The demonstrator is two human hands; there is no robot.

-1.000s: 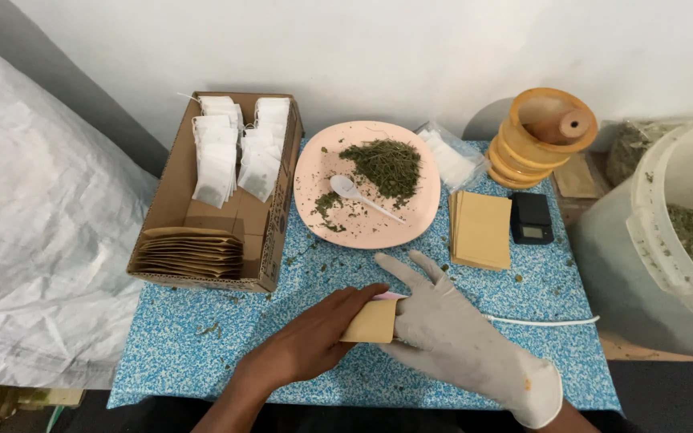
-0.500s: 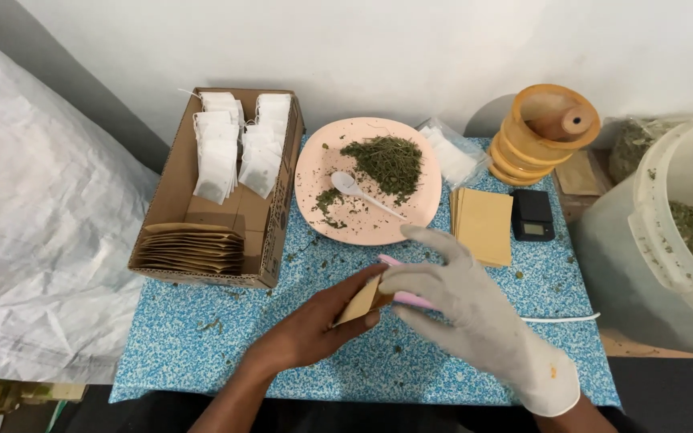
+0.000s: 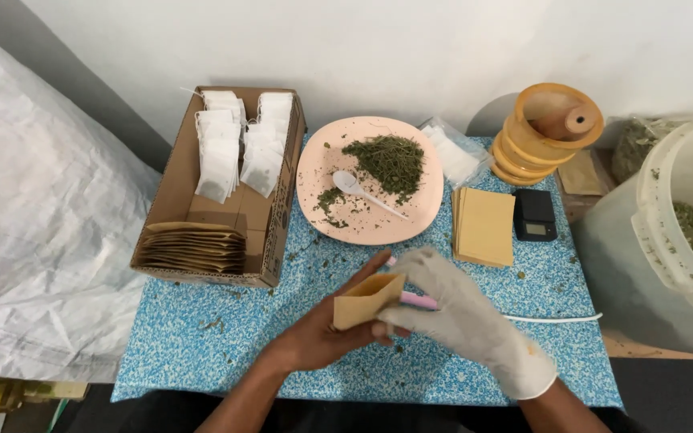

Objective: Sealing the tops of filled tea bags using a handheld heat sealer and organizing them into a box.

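Observation:
My bare left hand (image 3: 318, 333) holds a small brown paper envelope (image 3: 365, 301) above the blue speckled table (image 3: 202, 337). My right hand (image 3: 459, 317), in a pale glove, pinches the envelope's right side with fingertips. Under my hands lies a pink tool (image 3: 417, 300) with a white cable (image 3: 555, 318) trailing to the right. A pink plate (image 3: 370, 180) behind my hands carries dried green herbs (image 3: 385, 160) and a white plastic spoon (image 3: 358, 191).
A cardboard box (image 3: 218, 184) at left holds white tea bags and stacked brown envelopes. A pile of brown envelopes (image 3: 484, 226), a small black scale (image 3: 534, 215), a stack of orange rolls (image 3: 547, 132) and a clear bag (image 3: 452, 156) sit right of the plate. A white herb bucket (image 3: 667, 232) stands far right.
The envelope has been lifted off the table and tilted up. My gloved right hand has drawn its fingers in from spread flat to a pinch on the envelope.

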